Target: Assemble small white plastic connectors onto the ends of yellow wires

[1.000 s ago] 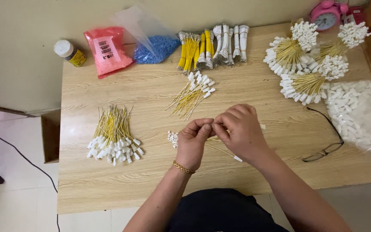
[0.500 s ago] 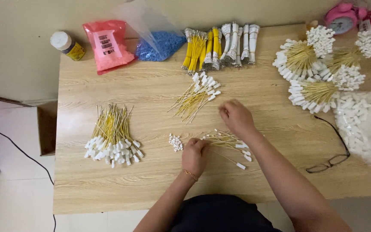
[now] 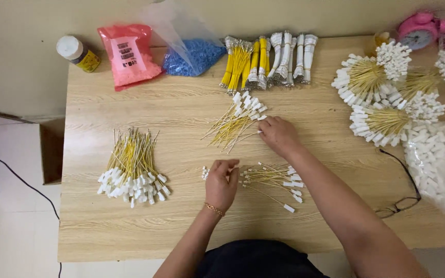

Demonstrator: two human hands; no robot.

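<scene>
On the worktop (image 3: 181, 103), the right hand (image 3: 279, 135) pinched a wire (image 3: 245, 137) from the pile (image 3: 235, 121); the left hand (image 3: 221, 183) clenched white connectors (image 3: 205, 173).

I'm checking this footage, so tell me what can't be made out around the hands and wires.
Head view:
- Left hand: curled fingers hide whatever it holds.
- Right hand: fingertips cover the wire ends in the middle yellow wire pile.
- Bag of white connectors: cut off by the right edge.
</scene>
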